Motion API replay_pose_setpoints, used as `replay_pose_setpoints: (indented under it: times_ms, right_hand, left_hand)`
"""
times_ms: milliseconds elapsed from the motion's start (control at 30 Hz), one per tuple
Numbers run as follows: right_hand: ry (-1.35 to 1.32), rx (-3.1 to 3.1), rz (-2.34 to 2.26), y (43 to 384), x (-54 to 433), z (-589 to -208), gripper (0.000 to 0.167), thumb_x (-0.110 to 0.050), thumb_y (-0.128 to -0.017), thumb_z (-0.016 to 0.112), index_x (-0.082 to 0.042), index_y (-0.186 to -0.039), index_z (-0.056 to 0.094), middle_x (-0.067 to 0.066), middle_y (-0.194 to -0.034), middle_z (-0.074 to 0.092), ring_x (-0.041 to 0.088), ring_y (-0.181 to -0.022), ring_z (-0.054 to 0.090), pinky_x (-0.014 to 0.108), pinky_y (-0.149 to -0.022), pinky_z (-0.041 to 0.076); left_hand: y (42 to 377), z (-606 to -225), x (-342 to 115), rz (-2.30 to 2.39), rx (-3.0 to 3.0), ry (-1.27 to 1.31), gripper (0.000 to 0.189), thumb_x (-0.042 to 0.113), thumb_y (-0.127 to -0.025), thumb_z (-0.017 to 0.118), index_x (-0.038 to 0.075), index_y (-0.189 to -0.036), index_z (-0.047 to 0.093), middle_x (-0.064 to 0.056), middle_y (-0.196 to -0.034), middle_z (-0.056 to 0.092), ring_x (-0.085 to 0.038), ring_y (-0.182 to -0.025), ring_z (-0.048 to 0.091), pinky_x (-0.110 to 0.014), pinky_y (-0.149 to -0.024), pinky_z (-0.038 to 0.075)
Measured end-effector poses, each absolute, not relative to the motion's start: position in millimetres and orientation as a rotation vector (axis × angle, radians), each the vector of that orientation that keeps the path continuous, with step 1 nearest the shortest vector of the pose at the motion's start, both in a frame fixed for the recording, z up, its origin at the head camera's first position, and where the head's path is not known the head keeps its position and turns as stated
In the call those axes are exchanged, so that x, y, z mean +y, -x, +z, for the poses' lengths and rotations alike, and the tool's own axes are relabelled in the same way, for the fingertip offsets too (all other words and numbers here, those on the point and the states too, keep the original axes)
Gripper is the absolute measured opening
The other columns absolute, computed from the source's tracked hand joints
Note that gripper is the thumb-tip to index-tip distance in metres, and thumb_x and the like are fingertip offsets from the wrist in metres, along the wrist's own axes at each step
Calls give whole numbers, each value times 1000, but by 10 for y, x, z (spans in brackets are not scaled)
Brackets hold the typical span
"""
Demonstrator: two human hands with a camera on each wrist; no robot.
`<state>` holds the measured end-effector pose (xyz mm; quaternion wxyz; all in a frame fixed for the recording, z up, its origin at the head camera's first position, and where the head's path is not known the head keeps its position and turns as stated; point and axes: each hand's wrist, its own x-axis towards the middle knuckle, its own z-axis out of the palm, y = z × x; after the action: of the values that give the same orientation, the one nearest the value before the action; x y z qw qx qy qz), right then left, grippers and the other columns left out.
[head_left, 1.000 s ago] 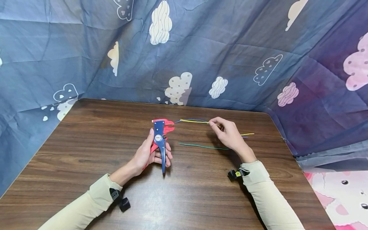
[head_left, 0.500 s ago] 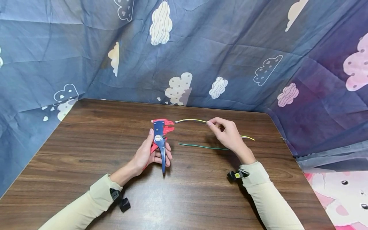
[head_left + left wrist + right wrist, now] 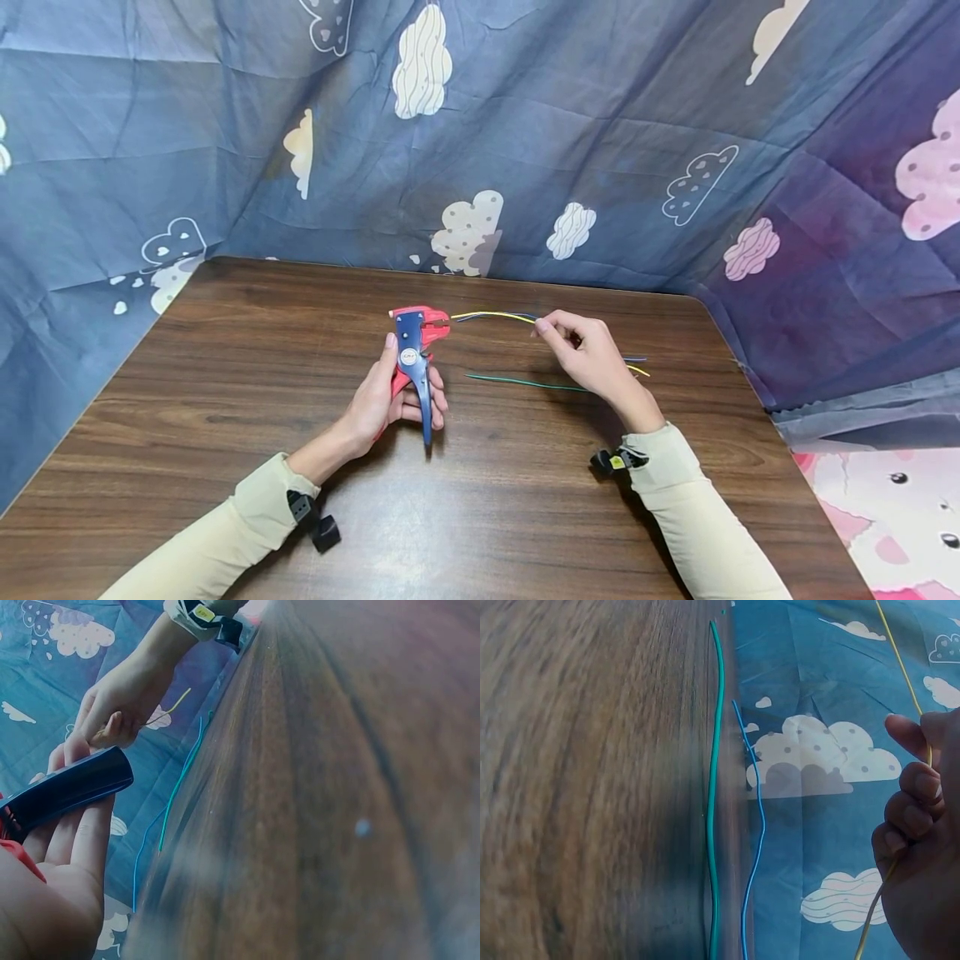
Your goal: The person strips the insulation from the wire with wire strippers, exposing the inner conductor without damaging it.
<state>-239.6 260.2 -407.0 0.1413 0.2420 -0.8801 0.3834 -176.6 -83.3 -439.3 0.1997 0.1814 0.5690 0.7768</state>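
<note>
A wire stripper point(image 3: 410, 343) with a blue body and red head is in my left hand point(image 3: 369, 408), its head up and its jaws facing right. The left wrist view shows the blue handle point(image 3: 75, 791) lying across the fingers. My right hand point(image 3: 588, 354) pinches a yellow wire point(image 3: 491, 314) between thumb and fingertips. This wire arches left from the hand, its free end right at the stripper's jaws. In the right wrist view the yellow wire point(image 3: 900, 664) runs through the hand and hangs out below the curled fingers.
A blue wire point(image 3: 760, 802) lies on the brown wooden table point(image 3: 315, 292), partly hidden by the right hand in the head view. Nearer me is a green wire point(image 3: 525, 382), also on the table. A cloud-patterned curtain point(image 3: 360, 158) hangs along the back and right edges.
The yellow wire has moved left, bringing its end to the stripper's jaws. My right hand has shifted slightly left with it. The stripper has also moved a little left and up.
</note>
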Motion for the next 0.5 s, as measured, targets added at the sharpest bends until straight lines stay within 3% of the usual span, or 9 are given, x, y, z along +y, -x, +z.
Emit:
replay_pose_setpoints:
  times_ms: [500]
  right_hand:
    - [-752,-2547,1136,2344,2541,-4026,19,-30,-112,62,-33,-101,77,-6,-67,50,13,-54,40,29,-49,34]
  left_hand:
    - [1768,-4390,-824,2190,1601,-464,94,75,-109,10,-3,-110,61,-8,-85,76,-22,-72,79,-43,-75,69]
